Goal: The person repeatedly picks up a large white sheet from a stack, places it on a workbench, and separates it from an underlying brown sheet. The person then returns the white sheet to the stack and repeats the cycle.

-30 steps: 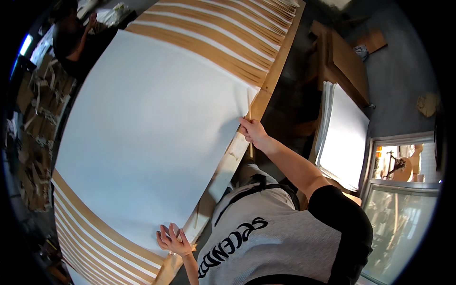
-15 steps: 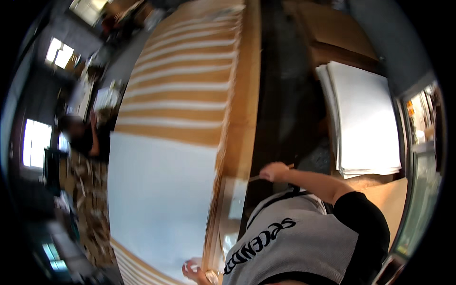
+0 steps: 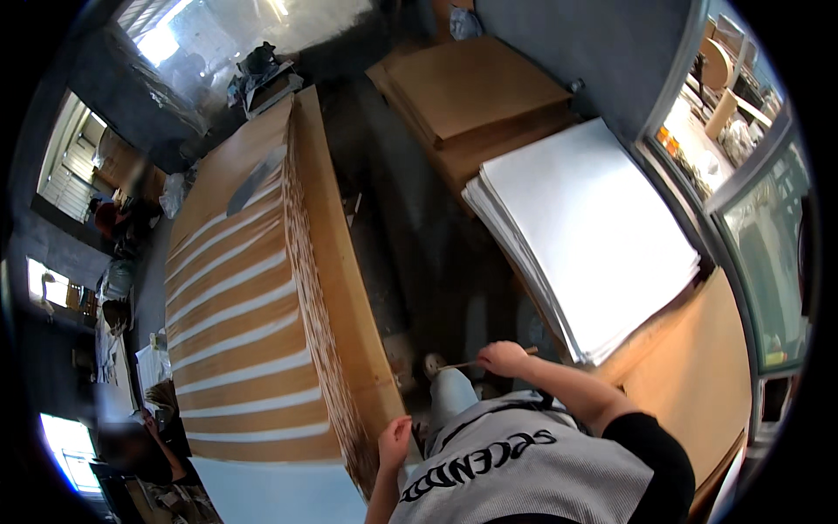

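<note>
My right hand (image 3: pixel 503 359) is closed around a thin, stick-like tool (image 3: pixel 466 364), whose light end pokes out past my wrist side. It is held in front of my waist, over the dark floor. My left hand (image 3: pixel 394 441) hangs beside the near right edge of a long stack of brown boards (image 3: pixel 253 323), its fingers loosely bent and nothing visible in them. White stripes run across the top board. A pale white sheet (image 3: pixel 271 489) covers the stack's near end. Toward its far end lies a flat grey piece (image 3: pixel 255 182).
To the right stands a pile of white sheets (image 3: pixel 585 236), with brown boards (image 3: pixel 489 87) behind it and a brown panel (image 3: pixel 698 349) nearer me. A dark aisle (image 3: pixel 419 262) separates the stacks. At far left, another person (image 3: pixel 161 445) is at a work place. A glass door (image 3: pixel 764 288) stands right.
My view has swung toward the right and the far end. My left hand has come away from the white sheet's edge toward my body. The right hand still grips the stick-like tool.
</note>
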{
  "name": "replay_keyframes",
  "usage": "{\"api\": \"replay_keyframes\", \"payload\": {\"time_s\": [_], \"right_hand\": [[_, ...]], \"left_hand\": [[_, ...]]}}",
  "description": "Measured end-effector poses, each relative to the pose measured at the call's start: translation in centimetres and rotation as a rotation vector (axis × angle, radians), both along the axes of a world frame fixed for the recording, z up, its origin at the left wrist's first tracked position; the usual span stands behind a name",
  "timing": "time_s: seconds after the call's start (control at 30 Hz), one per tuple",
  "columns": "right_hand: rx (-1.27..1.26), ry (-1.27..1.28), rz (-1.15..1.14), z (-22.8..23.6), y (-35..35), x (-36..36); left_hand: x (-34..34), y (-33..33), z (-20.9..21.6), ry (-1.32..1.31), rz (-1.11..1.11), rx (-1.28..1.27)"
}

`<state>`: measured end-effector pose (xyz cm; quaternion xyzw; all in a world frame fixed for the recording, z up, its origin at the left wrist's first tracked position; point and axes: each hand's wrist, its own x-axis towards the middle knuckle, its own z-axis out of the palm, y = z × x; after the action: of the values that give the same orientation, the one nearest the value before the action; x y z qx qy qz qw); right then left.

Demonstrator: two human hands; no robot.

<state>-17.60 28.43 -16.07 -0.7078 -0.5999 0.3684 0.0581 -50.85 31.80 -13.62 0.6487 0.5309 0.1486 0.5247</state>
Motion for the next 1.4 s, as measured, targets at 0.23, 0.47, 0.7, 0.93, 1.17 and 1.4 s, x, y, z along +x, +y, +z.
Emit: {"api": "replay_keyframes", "payload": {"time_s": [0.23,0.47,0.7,0.93,1.17,1.4], "right_hand": [[-0.171,0.051,-0.092,-2.0,7.5,5.8],[-0.196,0.007,0.027,-0.3,27.3,11.0],[0.084,0.034,-0.266,-0.2,40.9,18.9],[0.08,-0.081,-0.302,-3.4,54.9,29.8],[0.259,0.026,-0.562,-0.1,73.0,39.7],[0.142,-0.018,-0.638,0.3,82.2,49.5]], "left_hand": [[-1.4,6.5,-13.1,0.12,0.178,-0.858],[2.1,21.5,-14.8,0.048,0.339,-0.879],[10.1,36.6,-15.2,-0.031,0.243,-0.702],[25.2,60.2,-12.9,-0.368,0.289,-0.526],[38.5,80.6,-9.8,-0.316,0.142,-0.565],[51.1,94.3,-9.5,-0.226,-0.037,-0.514]]}}
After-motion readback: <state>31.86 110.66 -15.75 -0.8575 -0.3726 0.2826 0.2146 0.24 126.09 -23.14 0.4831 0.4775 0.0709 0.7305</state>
